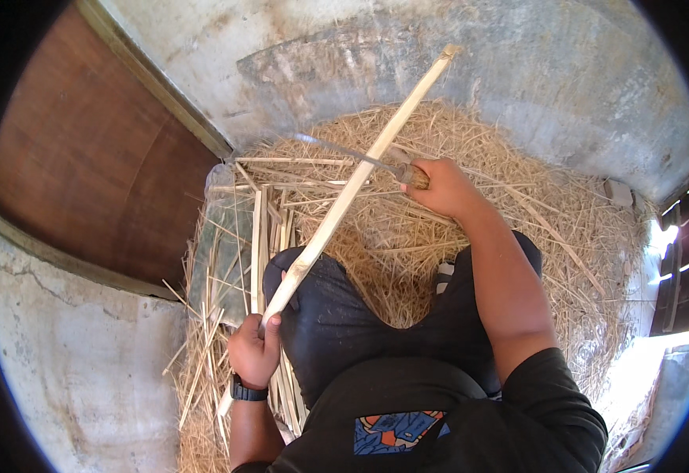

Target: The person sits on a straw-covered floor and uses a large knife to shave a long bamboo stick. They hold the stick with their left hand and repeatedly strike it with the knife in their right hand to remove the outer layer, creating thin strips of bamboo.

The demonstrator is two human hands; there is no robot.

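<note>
Brown door (96, 150), at left, bordered by a wooden frame (155, 75). Stained plaster wall (534, 79), far side; cracked, patchy wall section (76, 370), near left. Small block (618, 192), far right, near the wall's foot. Dark panel (685, 260), right, bright light showing through its gaps.

A pale strip (340, 205) is gripped toward its lower end by the left hand (255, 353). A knife (402, 171) is held in the right hand (442, 188), its blade crossing the strip left of the fingers. Straw-like debris (407, 252) is spread below.
</note>
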